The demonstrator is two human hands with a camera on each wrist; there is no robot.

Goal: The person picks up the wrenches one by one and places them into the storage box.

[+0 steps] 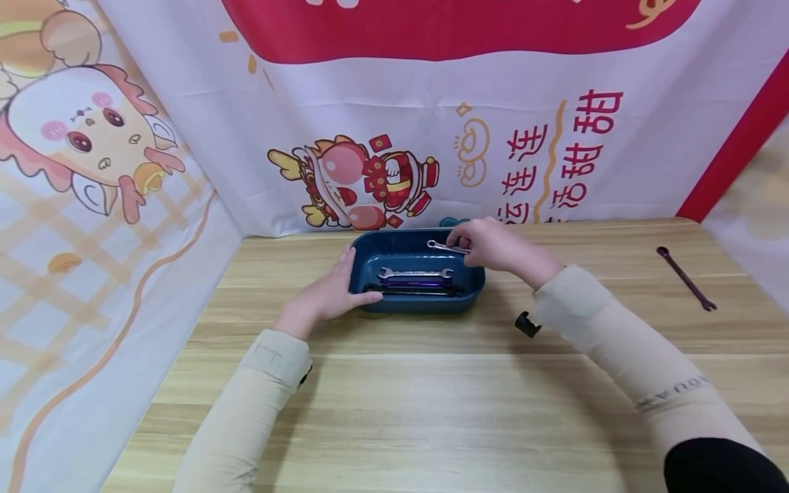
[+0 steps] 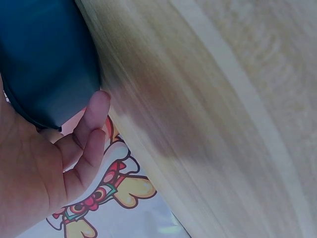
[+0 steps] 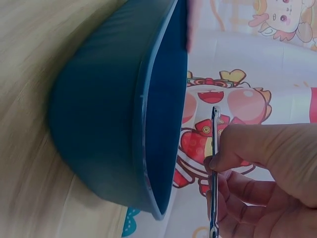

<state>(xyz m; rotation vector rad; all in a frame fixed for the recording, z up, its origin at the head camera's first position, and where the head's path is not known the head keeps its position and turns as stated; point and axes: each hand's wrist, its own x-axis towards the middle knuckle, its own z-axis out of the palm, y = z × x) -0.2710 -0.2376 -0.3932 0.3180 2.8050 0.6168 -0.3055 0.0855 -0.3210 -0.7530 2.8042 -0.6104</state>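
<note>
Two hands at blue tray (image 1: 370, 303). Right hand (image 1: 493, 244) pinches small wrench (image 1: 445, 246) over tray's far right part. Left hand (image 1: 329, 294), fingers straight, presses tray's left wall. Two wrenches (image 1: 415, 274) lie inside. Dark wrench (image 1: 685, 278) on counter (image 1: 431, 383), far right.

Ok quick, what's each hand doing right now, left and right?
Left hand: open, fingers straight, resting against the end of the blue tray.
Right hand: pinching a small silver wrench over the tray.
</note>
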